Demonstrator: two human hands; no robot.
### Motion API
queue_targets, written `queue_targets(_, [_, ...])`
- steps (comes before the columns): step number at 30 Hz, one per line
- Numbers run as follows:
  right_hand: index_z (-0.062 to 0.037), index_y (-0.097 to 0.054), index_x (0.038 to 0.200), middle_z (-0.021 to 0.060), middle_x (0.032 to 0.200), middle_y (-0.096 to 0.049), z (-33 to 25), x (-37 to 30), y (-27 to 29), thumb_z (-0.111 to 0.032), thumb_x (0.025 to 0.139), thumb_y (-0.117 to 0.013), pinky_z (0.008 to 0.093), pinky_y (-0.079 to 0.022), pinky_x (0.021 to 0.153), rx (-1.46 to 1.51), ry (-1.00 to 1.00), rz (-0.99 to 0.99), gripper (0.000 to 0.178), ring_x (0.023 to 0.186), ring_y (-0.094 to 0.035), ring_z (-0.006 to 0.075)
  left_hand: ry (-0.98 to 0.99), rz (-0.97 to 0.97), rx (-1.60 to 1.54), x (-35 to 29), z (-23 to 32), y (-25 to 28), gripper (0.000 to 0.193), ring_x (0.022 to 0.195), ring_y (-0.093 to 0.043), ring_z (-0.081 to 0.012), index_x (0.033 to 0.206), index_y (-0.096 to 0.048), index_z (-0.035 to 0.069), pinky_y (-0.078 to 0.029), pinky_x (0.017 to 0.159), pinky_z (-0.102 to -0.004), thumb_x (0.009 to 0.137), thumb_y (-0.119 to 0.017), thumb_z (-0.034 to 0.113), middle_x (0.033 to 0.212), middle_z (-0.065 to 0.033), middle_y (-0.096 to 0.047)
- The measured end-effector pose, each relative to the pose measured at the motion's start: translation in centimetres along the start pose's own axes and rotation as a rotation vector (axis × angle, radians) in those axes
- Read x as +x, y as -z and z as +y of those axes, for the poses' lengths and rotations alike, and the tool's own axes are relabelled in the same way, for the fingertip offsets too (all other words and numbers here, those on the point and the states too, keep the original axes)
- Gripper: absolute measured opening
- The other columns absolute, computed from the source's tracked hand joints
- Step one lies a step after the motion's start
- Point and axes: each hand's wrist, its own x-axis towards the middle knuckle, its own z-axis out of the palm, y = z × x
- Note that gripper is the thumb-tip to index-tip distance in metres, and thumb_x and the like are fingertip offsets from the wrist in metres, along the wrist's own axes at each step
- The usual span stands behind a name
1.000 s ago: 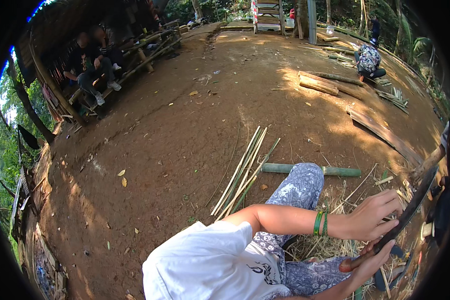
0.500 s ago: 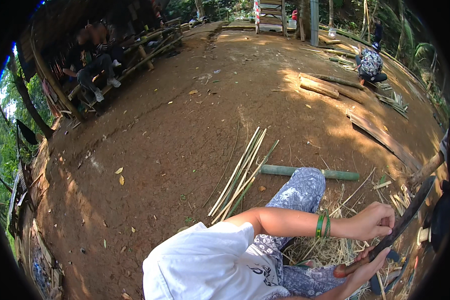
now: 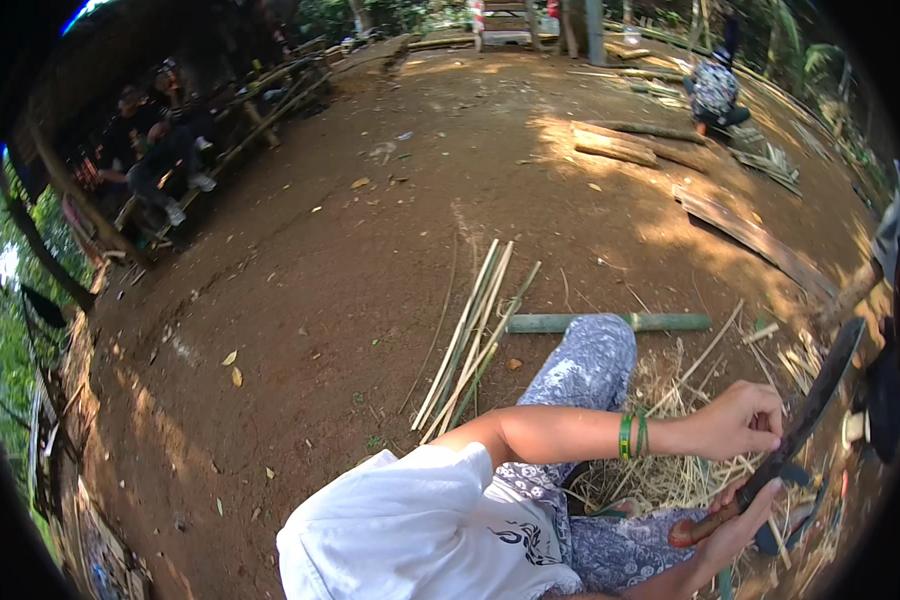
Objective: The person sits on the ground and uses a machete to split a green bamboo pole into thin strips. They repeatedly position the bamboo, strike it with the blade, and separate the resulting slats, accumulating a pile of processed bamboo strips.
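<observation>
The right hand (image 3: 742, 522) grips the knife (image 3: 692, 532); the left hand (image 3: 742, 420), its hold unclear, curls beside the blade (image 3: 828, 388), where slipping could cut it.

White shirt (image 3: 385, 525) — green wristbands (image 3: 626, 436)

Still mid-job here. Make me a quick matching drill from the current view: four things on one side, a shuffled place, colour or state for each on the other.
Things:
1. knife
2. bamboo tube
3. wristbands
4. shirt

Descriptions:
A. around the wrist of the left hand
B. mainly white
C. held in the right hand
D. lying on the soil

Pairs: 1-C, 2-D, 3-A, 4-B
</observation>
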Motion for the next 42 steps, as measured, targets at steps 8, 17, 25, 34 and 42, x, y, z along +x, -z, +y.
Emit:
queue_targets(8, [-0.0042,-0.054,0.076,0.0036,0.058,-0.051,-0.9,1.1,-1.1,-0.045,0.109,-0.028,0.0249,-0.039,0.045,0.024,-0.005,-0.147,0.059,0.047,-0.048,0.0108,0.038,-0.032,-0.086,0.5,-0.1,0.7,0.015,0.086,-0.063,-0.0144,0.096,-0.068,-0.001,-0.053,0.076,-0.0287,0.082,-0.073,-0.004,0.098,-0.0088,-0.062])
queue_targets(17, [-0.0041,-0.052,0.091,0.0031,0.061,-0.053,-2.3,0.7,-1.5,-0.043,0.110,-0.029,0.0255,-0.041,0.048,0.059,0.016,-0.207,0.049,0.049,-0.049,0.0104,0.015,-0.139,-0.097,1.0,-0.7,1.6,0.020,0.091,-0.060,-0.0113,0.103,-0.068,-0.002,-0.054,0.083,-0.0253,0.084,-0.073,-0.006,0.105,-0.0073,-0.062])
queue_targets(25, [-0.0012,-0.054,0.137,0.0006,0.059,-0.051,-1.4,0.5,-1.2,-0.038,0.109,-0.030,0.0289,-0.043,0.048,-0.070,0.088,-0.113,0.052,0.049,-0.051,0.0112,-0.128,-0.118,0.163,1.9,1.3,0.2,0.018,0.084,-0.066,-0.0162,0.099,-0.067,-0.004,-0.057,0.077,-0.0272,0.082,-0.074,-0.007,0.098,-0.0126,-0.067])
queue_targets(34, [-0.0027,-0.051,0.142,0.0099,0.059,-0.055,-3.0,-0.7,-0.8,-0.037,0.107,-0.035,0.0381,-0.047,0.059,-0.315,0.079,0.002,0.051,0.057,-0.060,0.0236,-0.402,-0.134,0.293,1.9,1.1,-0.5,0.018,0.079,-0.065,-0.0304,0.093,-0.065,-0.003,-0.052,0.071,-0.0367,0.077,-0.073,-0.008,0.089,-0.0164,-0.067])
queue_targets(42, [-0.0017,-0.048,0.144,0.0042,0.063,-0.058,-3.5,-0.3,-2.3,-0.039,0.110,-0.029,0.0292,-0.047,0.051,-0.310,0.059,-0.040,0.053,0.052,-0.055,0.0125,-0.447,-0.212,0.254,2.8,0.0,2.3,0.020,0.080,-0.067,-0.0312,0.095,-0.067,-0.002,-0.053,0.072,-0.0363,0.077,-0.074,-0.007,0.090,-0.0163,-0.068])
